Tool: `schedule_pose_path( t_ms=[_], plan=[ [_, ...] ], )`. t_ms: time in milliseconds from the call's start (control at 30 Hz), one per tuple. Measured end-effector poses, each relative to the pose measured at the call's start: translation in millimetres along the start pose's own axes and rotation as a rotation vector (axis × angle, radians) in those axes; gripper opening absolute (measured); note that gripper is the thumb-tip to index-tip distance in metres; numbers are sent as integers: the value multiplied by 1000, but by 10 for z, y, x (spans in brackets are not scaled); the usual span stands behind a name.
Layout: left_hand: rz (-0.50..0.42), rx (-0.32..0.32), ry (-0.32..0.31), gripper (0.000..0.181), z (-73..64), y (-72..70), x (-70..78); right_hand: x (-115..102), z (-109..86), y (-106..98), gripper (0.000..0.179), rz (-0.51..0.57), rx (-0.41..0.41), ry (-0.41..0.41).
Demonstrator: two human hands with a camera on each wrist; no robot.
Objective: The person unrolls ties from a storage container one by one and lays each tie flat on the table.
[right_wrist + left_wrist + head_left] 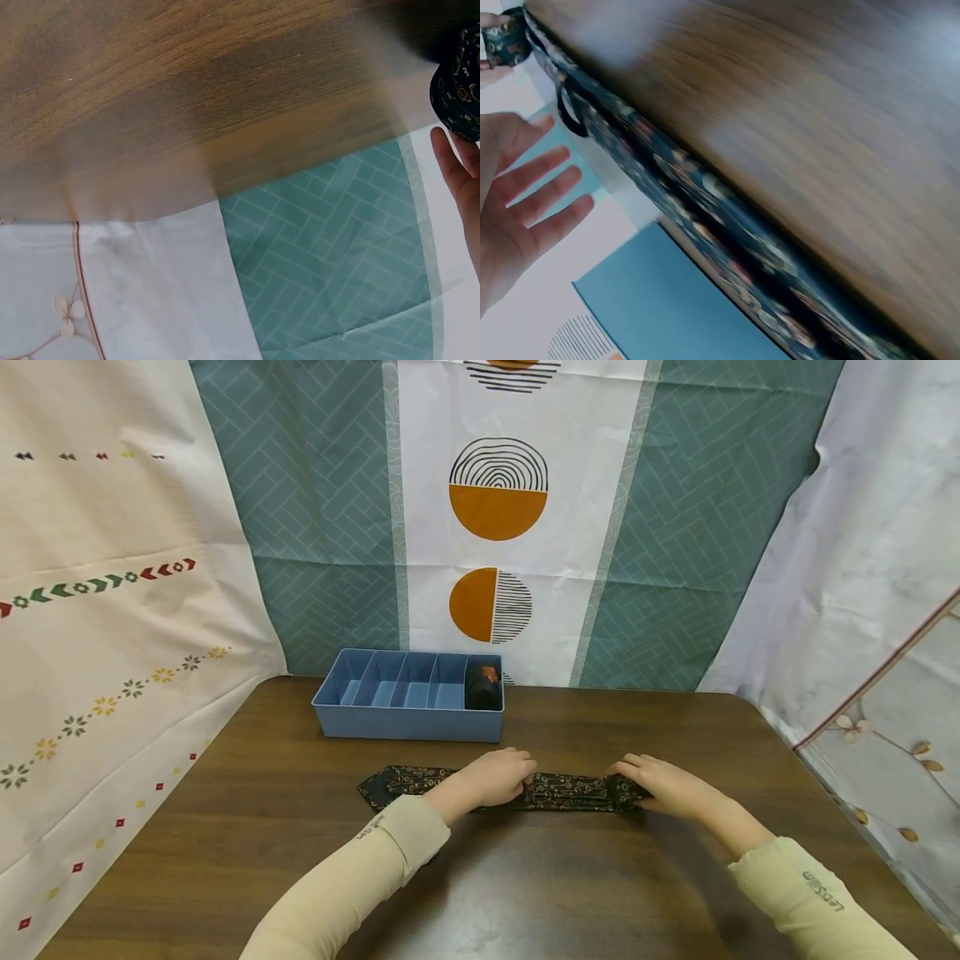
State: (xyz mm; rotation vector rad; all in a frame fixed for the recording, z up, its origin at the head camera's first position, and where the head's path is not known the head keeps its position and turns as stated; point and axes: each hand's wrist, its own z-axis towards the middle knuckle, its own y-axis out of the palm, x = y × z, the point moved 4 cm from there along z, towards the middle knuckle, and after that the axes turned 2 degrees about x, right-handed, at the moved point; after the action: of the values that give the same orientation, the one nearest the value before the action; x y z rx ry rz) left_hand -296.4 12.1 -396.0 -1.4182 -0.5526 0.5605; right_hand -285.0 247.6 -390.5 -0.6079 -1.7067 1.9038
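Note:
A dark patterned necktie [566, 792] lies lengthwise across the table, its pointed wide end [375, 789] to the left. Its right end is rolled into a thick coil [624, 793]. My right hand [667, 787] grips this coil, with fingers on its far side; the right wrist view shows only fingertips against the dark roll [457, 86]. Over the tie's middle is my left hand [498, 777]. In the left wrist view its fingers [551, 187] are spread and fairly straight, beside the tie, near a small dark loop [568, 112] on its back.
Behind the tie stands a blue divided box [408, 722]. Its rightmost compartment holds a dark rolled item [483, 685] with an orange leaf-like mark. The brown wooden table [225, 860] meets hanging patterned cloths [322, 510] at the back and sides.

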Motion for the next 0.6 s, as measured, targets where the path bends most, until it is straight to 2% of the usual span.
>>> schedule_pose_path(
  t_ms=[67,133,333,467,600],
  plan=[
    [5,5,0,10,69,-14,57,2,-2,5,59,-6,-5,1],
    [9,-18,16,14,138,-11,120,3,-3,3,59,-12,-8,-1],
    [26,-152,101,37,277,69,306,3,-6,5,57,-21,26,-31],
    [40,-264,93,51,321,154,367,-7,6,10,55,-43,35,-53],
    [24,-360,64,64,331,221,376,-18,12,22,53,-52,-2,-33]
  ],
)
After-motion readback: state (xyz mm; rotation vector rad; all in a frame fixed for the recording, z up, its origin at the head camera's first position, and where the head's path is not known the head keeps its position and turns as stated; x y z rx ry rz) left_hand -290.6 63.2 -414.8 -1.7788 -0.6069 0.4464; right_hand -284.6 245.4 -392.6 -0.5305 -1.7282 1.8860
